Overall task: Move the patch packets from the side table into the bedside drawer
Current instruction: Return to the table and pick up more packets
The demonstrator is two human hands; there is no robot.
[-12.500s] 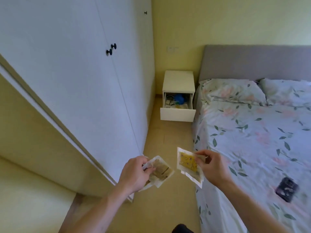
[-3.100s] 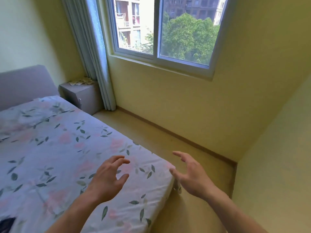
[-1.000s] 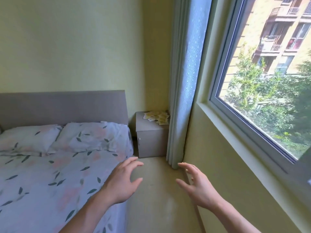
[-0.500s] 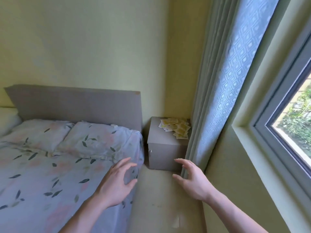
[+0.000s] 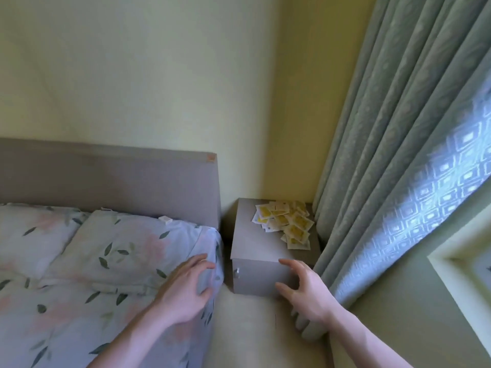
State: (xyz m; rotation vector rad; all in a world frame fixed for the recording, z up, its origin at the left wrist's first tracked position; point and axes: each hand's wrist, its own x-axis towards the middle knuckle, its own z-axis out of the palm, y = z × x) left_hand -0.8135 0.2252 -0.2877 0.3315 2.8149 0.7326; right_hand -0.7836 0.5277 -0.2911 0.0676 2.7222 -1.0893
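We see a pale yellow wall (image 5: 159,75) meeting heavy grey-green pleated curtains (image 5: 398,128) with a woven diamond pattern lit from behind. Below lies a bed (image 5: 66,274) in soft floral sheets, leaf-printed, backed by a flat grey headboard (image 5: 119,176). In the corner between headboard and curtains stands a boxy grey side table (image 5: 255,274) with a smooth matte top and a small metal knob. The patch packets (image 5: 285,224) — thin squares, white-edged with yellow centres — lie in a loose overlapping heap on the far right of that top. Our left hand (image 5: 183,290) hovers over the bed edge and our right hand (image 5: 305,290) before the table front, both empty with fingers spread — well short of the packets.
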